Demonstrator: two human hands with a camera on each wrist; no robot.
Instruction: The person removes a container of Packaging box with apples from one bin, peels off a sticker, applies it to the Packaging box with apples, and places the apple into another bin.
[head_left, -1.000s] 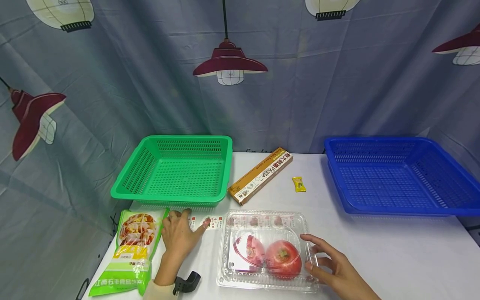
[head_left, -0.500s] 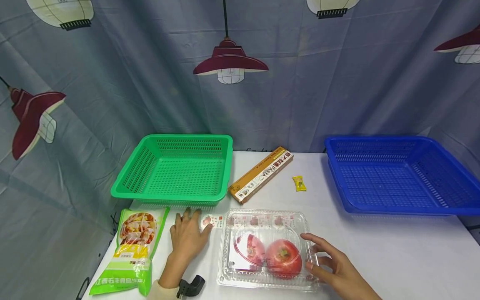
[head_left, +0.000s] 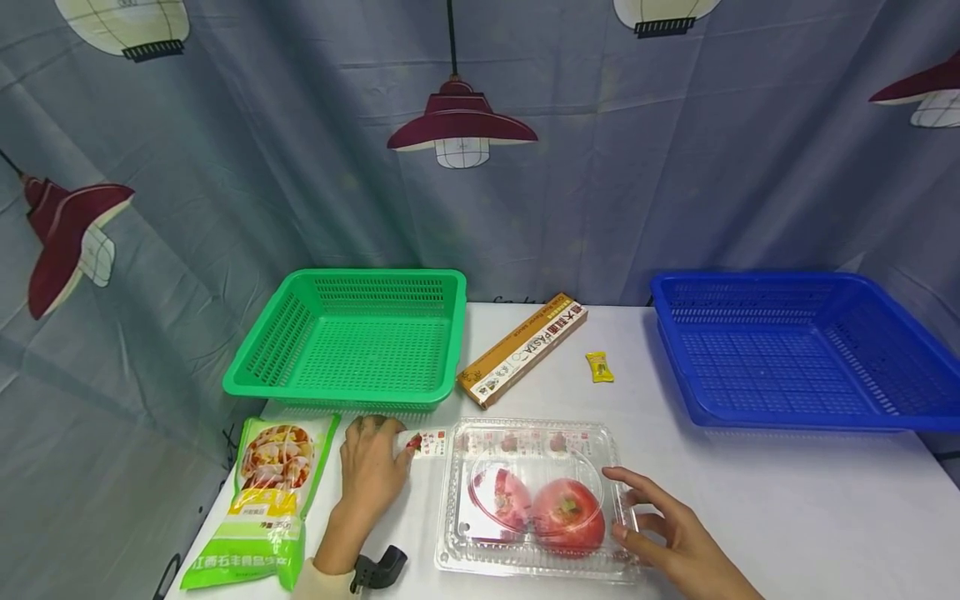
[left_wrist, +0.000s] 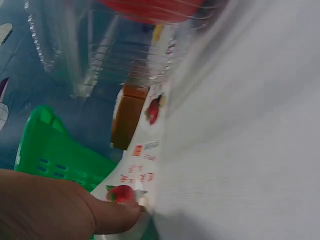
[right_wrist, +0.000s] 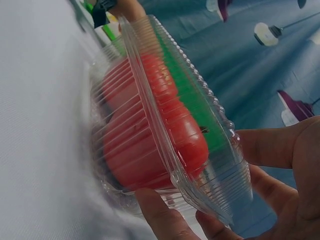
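Observation:
A clear plastic clamshell box with two red tomatoes inside lies closed at the front middle of the table. My right hand holds its right side, the thumb on the lower wall and a finger at the lid's edge in the right wrist view. A white printed paper strip with red fruit pictures runs leftward from behind the box, partly seen through the lid. At the strip's left end, my left hand pinches it, the thumb on its face in the left wrist view. The other left fingertips are hidden.
A green frozen-food bag lies left of my left hand. Behind stand a green basket and, at right, a blue basket. A pasta box and a small yellow packet lie between them.
My left hand has moved right, away from the green bag's edge, and its spread fingers have curled onto the strip's left end. The right hand and the box have stayed put.

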